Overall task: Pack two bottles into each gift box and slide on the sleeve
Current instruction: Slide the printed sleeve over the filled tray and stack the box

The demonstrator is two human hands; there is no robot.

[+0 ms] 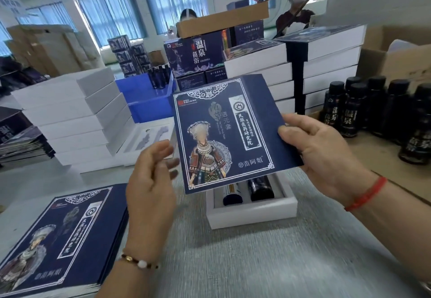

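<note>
Sleeve of dark blue printed card (pixel 227 134), bearing a costumed figure and white border, is held above the grey worktop (pixel 268 262) at centre frame, tilted with its top edge toward 1 o'clock. Right hand (pixel 319 155) grips the sleeve's right edge, thumb on the printed face and fingers curled behind. Left hand (pixel 151 174), at 8 o'clock from the sleeve, has its fingers loosely curled beside the sleeve's left edge; the fingertips are blurred, and whether they touch the card cannot be told. White open gift box (pixel 251 213) lies on the worktop directly below the sleeve, at 6 o'clock from it, partly covered by it. Two dark bottles (pixel 247 190) lie side by side in the box, only their lower ends showing. Stack of flat dark blue sleeves (pixel 63 239) sits at 7 o'clock on the worktop. Stack of white boxes (pixel 70 115) stands at 10 o'clock. Group of upright dark bottles (pixel 373 108) stands at 3 o'clock on brown cardboard. Taller stacks of sleeved boxes (pixel 303 66) stand at 1 o'clock behind the sleeve.
</note>
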